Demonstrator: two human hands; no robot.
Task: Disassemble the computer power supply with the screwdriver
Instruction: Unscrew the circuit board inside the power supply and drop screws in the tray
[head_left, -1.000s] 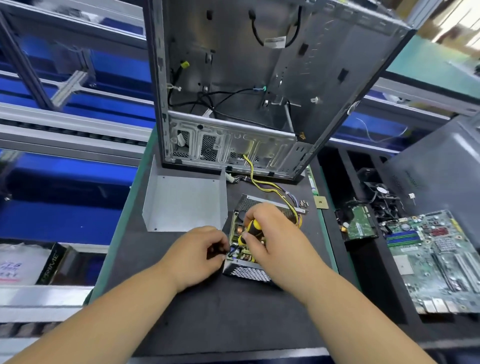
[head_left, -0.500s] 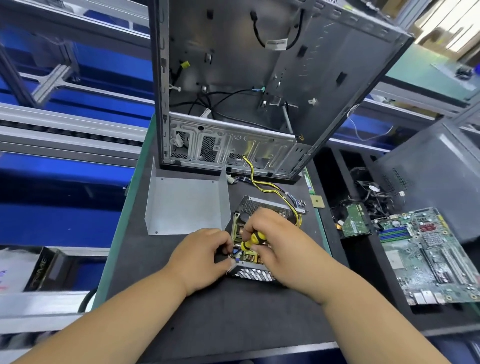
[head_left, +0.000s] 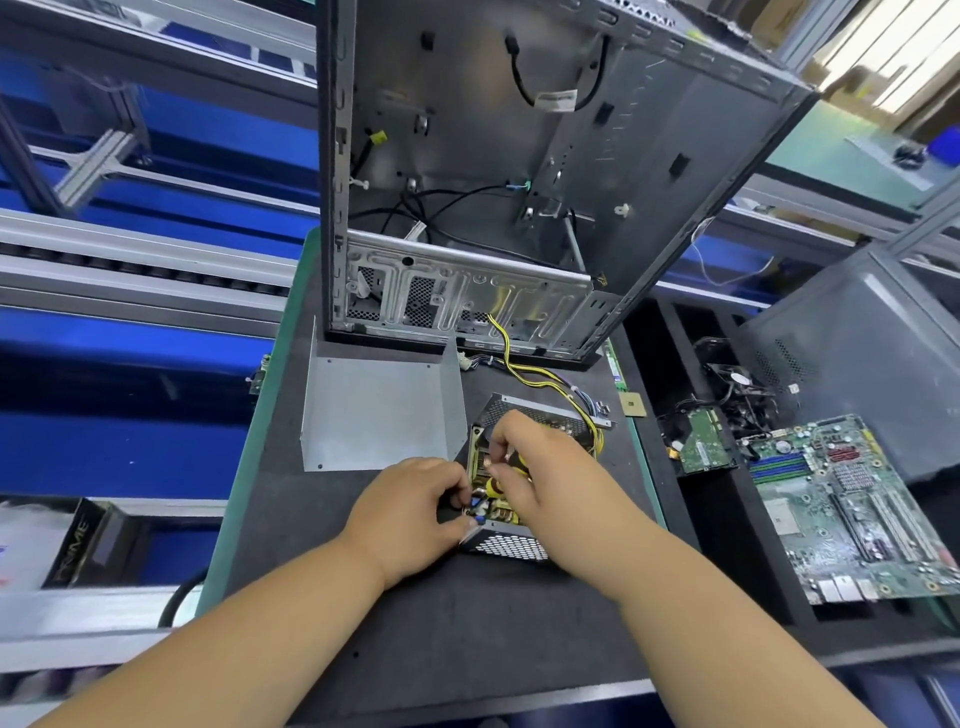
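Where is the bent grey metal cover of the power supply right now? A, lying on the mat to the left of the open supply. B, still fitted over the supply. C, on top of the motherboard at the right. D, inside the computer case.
A: the grey metal cover lies on the black mat, left of the open power supply, whose circuit board is exposed.

Only one word can be read — "PRIME", in pale letters running up the side of a dark box (head_left: 91, 540) at the far left edge, low down beside the work table. The white tag (head_left: 557, 100) on the black cable inside the open computer case (head_left: 649, 156) has print on it, but it is too blurry to read. The green boards on the right carry tiny marks — too small to make out.
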